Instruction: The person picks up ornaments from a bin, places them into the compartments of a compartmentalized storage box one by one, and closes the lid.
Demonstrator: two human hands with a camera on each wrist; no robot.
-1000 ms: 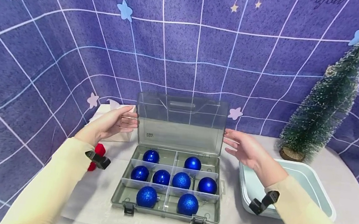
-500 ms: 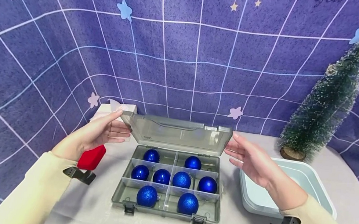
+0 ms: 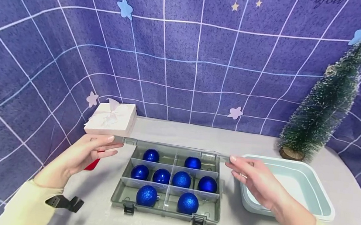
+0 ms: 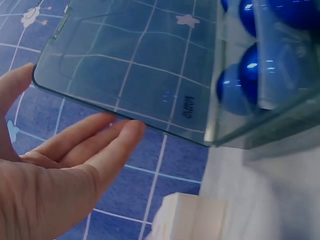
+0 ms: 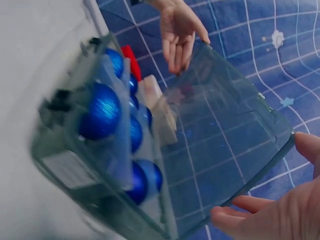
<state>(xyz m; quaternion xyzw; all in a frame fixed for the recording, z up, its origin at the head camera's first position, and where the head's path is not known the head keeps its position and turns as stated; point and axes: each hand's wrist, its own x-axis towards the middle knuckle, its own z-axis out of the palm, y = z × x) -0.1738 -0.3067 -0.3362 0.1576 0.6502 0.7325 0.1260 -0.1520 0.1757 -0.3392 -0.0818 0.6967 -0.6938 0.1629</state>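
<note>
A grey-green clear plastic organizer box lies on the table, its lid raised and seen edge-on in the head view. Several blue Christmas balls, shiny, matte and glittery, sit in its divided compartments. My left hand is at the lid's left side. In the left wrist view its thumb is at the lid's corner and the straight fingers lie along the side edge. My right hand mirrors it, thumb at the right corner and fingertips along the edge. Two black latches line the box front.
A white gift box with a ribbon stands back left. The red object is partly hidden behind my left hand. To the right are a pale blue tray and a frosted mini Christmas tree. A purple grid-patterned cloth hangs behind.
The lid has swung from upright forward over the box, now edge-on to the head camera. Both hands have moved with it, down and toward the viewer.
</note>
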